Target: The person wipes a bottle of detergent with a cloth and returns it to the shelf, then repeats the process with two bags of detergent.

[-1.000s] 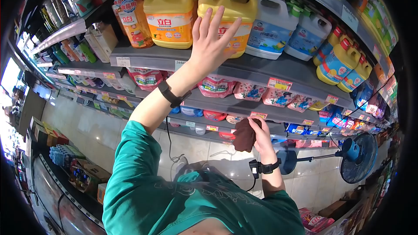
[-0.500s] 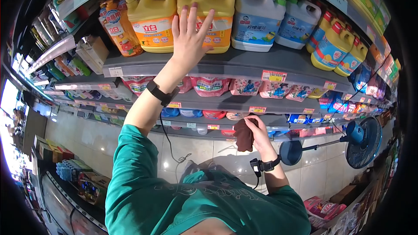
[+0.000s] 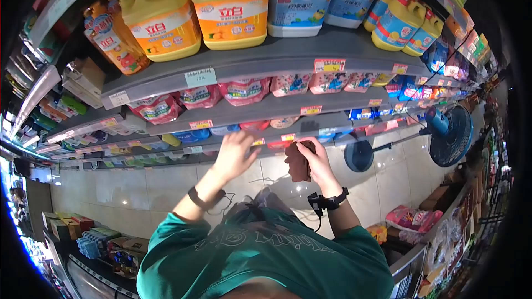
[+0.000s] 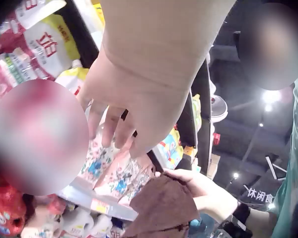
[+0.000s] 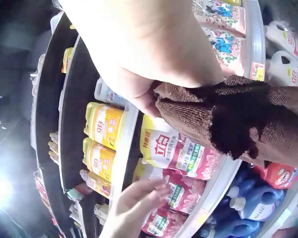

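Observation:
My right hand (image 3: 320,167) grips a crumpled brown cloth (image 3: 297,161) that hangs in front of the lower shelves. In the right wrist view the brown cloth (image 5: 188,111) is bunched under the fingers. My left hand (image 3: 234,156) is in the air to the left of the cloth, fingers loosely bent and holding nothing. The left wrist view has the left hand (image 4: 139,94) near the floral pouches (image 4: 116,171), with the cloth (image 4: 164,208) below it. Yellow jugs (image 3: 233,19) stand upright on the shelf above both hands.
Grey-white jugs (image 3: 299,8) and small yellow bottles (image 3: 396,25) stand right of the yellow jugs. Pink pouches (image 3: 244,91) line the shelf below. A blue fan (image 3: 449,135) stands at the right. Boxes (image 3: 69,227) lie at the lower left, and a cable runs near the left wrist.
My left hand has come down from the front of a yellow jug to beside the cloth. The view has shifted, and the right hand still holds the cloth.

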Motion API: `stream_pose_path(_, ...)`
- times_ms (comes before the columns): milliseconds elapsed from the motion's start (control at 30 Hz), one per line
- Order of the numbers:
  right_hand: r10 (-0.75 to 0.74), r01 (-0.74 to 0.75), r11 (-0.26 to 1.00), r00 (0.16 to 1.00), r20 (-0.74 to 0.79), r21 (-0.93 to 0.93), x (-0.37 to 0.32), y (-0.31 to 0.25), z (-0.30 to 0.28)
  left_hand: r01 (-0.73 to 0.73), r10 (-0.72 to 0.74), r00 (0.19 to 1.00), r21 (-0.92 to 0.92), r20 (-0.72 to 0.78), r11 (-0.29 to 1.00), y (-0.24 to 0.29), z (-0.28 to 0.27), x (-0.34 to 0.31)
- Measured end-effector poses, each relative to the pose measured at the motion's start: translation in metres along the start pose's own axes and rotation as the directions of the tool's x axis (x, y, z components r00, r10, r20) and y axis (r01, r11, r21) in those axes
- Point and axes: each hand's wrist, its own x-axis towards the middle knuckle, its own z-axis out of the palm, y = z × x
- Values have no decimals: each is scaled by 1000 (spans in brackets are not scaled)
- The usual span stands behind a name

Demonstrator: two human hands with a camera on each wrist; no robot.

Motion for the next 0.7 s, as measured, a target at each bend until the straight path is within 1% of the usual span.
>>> stream_pose_path(33, -4, 4, 1000, 1000, -14, -9, -4, 6, 2, 20, -18, 1000, -84, 25, 996, 0, 12, -20)
stream_pose_path(100, 42, -43, 999, 998, -43, -27, -11, 19, 3, 114, -91, 989, -209, 114, 971, 5, 24, -53)
stream_pose_path(200, 18, -27, 991, 998, -66, -134, -16, 37, 18, 213, -110, 960, -417, 258, 883, 11, 37, -86)
stream_pose_path(300, 36, -41, 997, 996, -76, -61, -21, 44, 43, 332, -189, 926, -468, 327, 819, 27, 39, -99)
stream_pose_path(333, 5, -11, 997, 996, -84, -76, -19, 48, 49, 345, -180, 914, -464, 363, 816, 28, 39, -100)
stream_pose_path(433, -110, 103, 991, 990, -82, -88, -18, 38, 72, 391, -228, 903, -475, 365, 789, 35, 33, -95)
stream_pose_path(467, -95, 93, 995, 993, -64, -33, -17, 34, 73, 355, -222, 924, -482, 311, 801, 35, 34, -91)
stream_pose_path(567, -104, 120, 983, 987, -122, 136, -13, 18, 77, 265, -197, 964, -591, 177, 762, 29, 50, -82)
stream_pose_path(600, -90, 108, 977, 990, -104, 185, -13, 16, 70, 320, -247, 947, -682, 206, 657, 34, 51, -76)
stream_pose_path(700, -59, 81, 966, 993, -99, 246, -14, 7, 51, 427, -276, 903, -756, 329, 496, 34, 83, -64)
